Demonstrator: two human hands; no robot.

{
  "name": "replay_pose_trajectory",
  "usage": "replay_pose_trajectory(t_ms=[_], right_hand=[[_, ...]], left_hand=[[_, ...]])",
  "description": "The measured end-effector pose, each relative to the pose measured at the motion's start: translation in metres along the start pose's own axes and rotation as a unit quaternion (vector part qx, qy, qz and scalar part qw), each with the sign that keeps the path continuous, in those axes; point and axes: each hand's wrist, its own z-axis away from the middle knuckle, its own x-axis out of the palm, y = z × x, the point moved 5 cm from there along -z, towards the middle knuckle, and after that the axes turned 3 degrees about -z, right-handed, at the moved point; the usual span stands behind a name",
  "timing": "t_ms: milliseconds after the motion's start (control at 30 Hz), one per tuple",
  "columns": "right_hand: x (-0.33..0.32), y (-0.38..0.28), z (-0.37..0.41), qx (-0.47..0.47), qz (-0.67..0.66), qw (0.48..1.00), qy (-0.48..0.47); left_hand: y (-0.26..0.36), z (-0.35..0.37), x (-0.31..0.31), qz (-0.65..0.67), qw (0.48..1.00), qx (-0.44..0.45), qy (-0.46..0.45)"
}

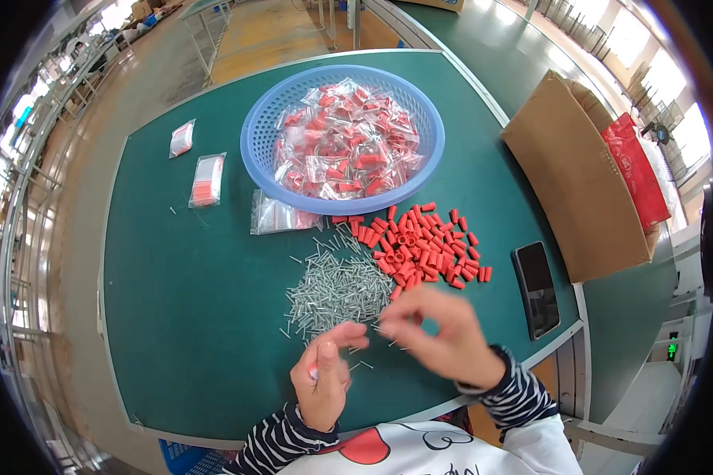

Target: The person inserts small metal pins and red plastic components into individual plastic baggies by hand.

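Note:
My left hand (322, 376) is closed, with a small red-and-white thing (314, 371) showing between its thumb and palm; most of it is hidden. To its right, my right hand (451, 336) is blurred, thumb and forefinger brought together at the edge of the screw pile. What sits in that pinch, if anything, is too small to tell. Just beyond both hands lies a heap of silver screws (337, 289). Red plastic caps (428, 249) are heaped beside it, up and to the right.
A blue perforated basket (255, 170) holds many filled clear bags with red pieces. Flat zip bags (281, 215) lie against it, and bag stacks (207, 180) lie further left. On the right are a black phone (536, 289) and a cardboard box (570, 182). The table (190, 317) is green.

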Motion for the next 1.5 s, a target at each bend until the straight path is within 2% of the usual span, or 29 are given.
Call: replay_pose_trajectory(t_ms=[100,200,300,400,500,700,800,1000,1100,1233,1267,1367,1467,1500], right_hand=[[0.036,0.012,0.018,0.001,0.034,0.998,-0.045],[0.051,0.02,0.028,-0.034,0.016,0.999,-0.017],[0.049,0.022,0.031,-0.054,0.0,0.998,-0.034],[0.048,0.021,0.035,-0.094,0.027,0.995,-0.021],[0.046,0.016,0.036,-0.107,0.048,0.993,0.026],[0.045,0.021,0.039,-0.065,-0.021,0.996,0.053],[0.045,0.023,0.041,0.036,-0.053,0.998,0.018],[0.047,0.024,0.04,-0.056,-0.008,0.996,0.068],[0.045,0.027,0.04,-0.035,-0.007,0.995,0.095],[0.03,0.037,0.043,0.073,-0.089,0.988,0.104],[0.026,0.04,0.044,0.087,-0.101,0.986,0.104],[0.018,0.04,0.043,0.11,-0.104,0.985,0.087],[0.015,0.035,0.041,0.099,-0.078,0.991,0.05],[0.013,0.032,0.039,0.097,-0.07,0.992,0.035]], left_hand=[[-0.007,0.004,0.003,-0.011,0.999,0.027,-0.036],[-0.008,0.006,0.015,0.005,0.99,0.11,-0.088],[-0.009,0.007,0.016,0.022,0.989,0.1,-0.103],[-0.011,0.007,0.015,0.072,0.991,0.035,-0.107],[-0.015,0.003,0.018,0.103,0.989,0.043,-0.093],[-0.017,0.005,0.02,0.127,0.986,-0.021,-0.108],[-0.019,0.005,0.021,0.12,0.986,-0.023,-0.114],[-0.019,0.004,0.023,0.117,0.988,-0.013,-0.097],[-0.015,0.002,0.023,0.122,0.988,-0.046,-0.077],[-0.015,-0.001,0.009,0.098,0.987,-0.11,-0.061],[-0.013,-0.002,0.01,0.087,0.99,-0.106,-0.027],[-0.013,-0.004,0.008,0.062,0.994,-0.091,-0.023],[-0.01,-0.002,0.006,-0.017,0.995,-0.076,-0.068],[-0.008,-0.003,0.006,-0.043,0.996,-0.042,-0.071]])
